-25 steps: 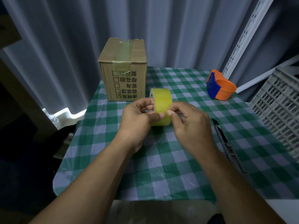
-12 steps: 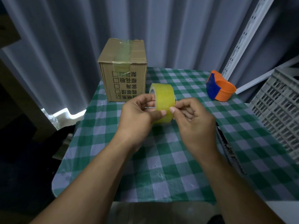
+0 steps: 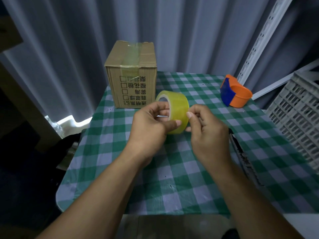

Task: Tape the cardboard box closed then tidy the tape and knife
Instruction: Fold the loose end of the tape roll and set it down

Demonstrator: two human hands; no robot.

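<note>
A yellowish roll of clear tape (image 3: 176, 107) is held above the green checked tablecloth (image 3: 172, 169). My left hand (image 3: 150, 125) grips the roll through its core and along its near side. My right hand (image 3: 207, 131) pinches at the roll's right edge with thumb and forefinger. A brown cardboard box (image 3: 132, 75) stands at the table's back left, flaps down, with a strip of tape over the top seam. A dark utility knife (image 3: 240, 152) lies on the cloth to the right of my right wrist, partly hidden by it.
An orange and blue tape dispenser (image 3: 235, 93) sits at the back right of the table. A grey plastic crate (image 3: 298, 116) stands off the right edge. Pale curtains hang behind. The left of the table drops off into dark floor.
Both hands have lifted the roll slightly and shifted it right. My right fingers moved from the roll's front face to its right edge.
</note>
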